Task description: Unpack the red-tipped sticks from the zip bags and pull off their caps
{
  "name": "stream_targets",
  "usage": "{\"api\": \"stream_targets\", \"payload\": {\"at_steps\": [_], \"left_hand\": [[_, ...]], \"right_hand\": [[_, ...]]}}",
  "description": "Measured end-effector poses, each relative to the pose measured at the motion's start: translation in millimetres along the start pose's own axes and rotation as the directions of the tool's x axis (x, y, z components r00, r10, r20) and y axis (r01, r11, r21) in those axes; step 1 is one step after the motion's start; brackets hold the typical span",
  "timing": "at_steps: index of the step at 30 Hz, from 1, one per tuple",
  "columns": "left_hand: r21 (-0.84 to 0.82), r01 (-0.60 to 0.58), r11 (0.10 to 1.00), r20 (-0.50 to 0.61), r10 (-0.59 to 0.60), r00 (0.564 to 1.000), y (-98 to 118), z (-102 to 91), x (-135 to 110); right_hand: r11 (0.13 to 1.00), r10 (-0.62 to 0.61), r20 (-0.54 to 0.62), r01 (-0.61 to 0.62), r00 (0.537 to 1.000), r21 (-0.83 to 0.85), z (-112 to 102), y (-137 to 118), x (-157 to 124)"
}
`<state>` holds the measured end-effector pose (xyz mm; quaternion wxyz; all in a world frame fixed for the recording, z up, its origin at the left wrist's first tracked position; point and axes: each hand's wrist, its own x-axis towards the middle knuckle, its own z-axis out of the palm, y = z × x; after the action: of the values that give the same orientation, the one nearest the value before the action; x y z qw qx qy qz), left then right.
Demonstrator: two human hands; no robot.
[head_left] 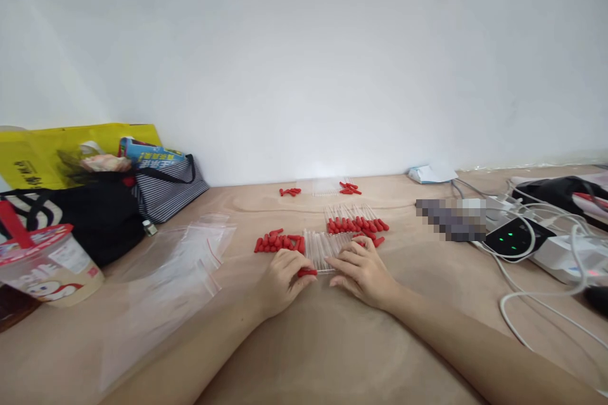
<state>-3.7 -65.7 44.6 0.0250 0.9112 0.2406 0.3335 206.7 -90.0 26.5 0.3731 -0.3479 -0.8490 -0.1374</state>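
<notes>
My left hand (284,278) is closed, its thumb and fingers pinching a red rubber bulb (307,272). A thin glass tube (325,271) lies crosswise beside that bulb, its right end between the thumb and fingers of my right hand (361,272). Whether the tube is inside the bulb is too small to tell. Just beyond my hands is a row of bare glass tubes (319,243). A pile of red bulbs (273,242) lies to their left. More bulbs (377,241) show partly behind my right hand. Glass droppers with red bulbs (357,224) lie in a row farther back.
Small groups of red bulbs (290,192) and bulbs (350,188) lie near the wall. Clear plastic bags (175,272), a drink cup (52,266) and a striped bag (164,188) are on the left. White cables (510,297) and a black-topped device (509,239) lie right.
</notes>
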Motion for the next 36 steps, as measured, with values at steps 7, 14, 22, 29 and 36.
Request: {"api": "stream_targets", "payload": {"at_steps": [7,14,22,29,36], "left_hand": [[0.020,-0.024,1.000,0.022,0.024,0.999,1.6,-0.2,1.4],[0.002,-0.069,0.998,-0.025,0.069,0.997,1.3,3.4,2.9],[-0.006,-0.113,0.994,-0.045,0.112,0.993,4.3,-1.7,1.0],[0.098,-0.162,0.982,-0.049,0.168,0.985,4.7,-2.3,-1.3],[0.157,0.025,0.987,-0.196,0.007,0.981,-13.7,-18.4,-16.8]], "right_hand": [[1.000,-0.018,-0.008,0.018,1.000,0.025,1.3,-4.1,2.4],[0.998,-0.042,-0.067,0.044,0.997,0.039,1.7,-5.8,4.5],[0.996,-0.085,-0.068,0.087,0.994,0.028,-1.2,-4.9,0.8],[0.995,-0.097,-0.057,0.098,0.994,0.023,-3.5,-8.7,0.1],[0.987,0.162,-0.070,-0.162,0.984,0.003,-16.0,15.2,-16.6]]}}
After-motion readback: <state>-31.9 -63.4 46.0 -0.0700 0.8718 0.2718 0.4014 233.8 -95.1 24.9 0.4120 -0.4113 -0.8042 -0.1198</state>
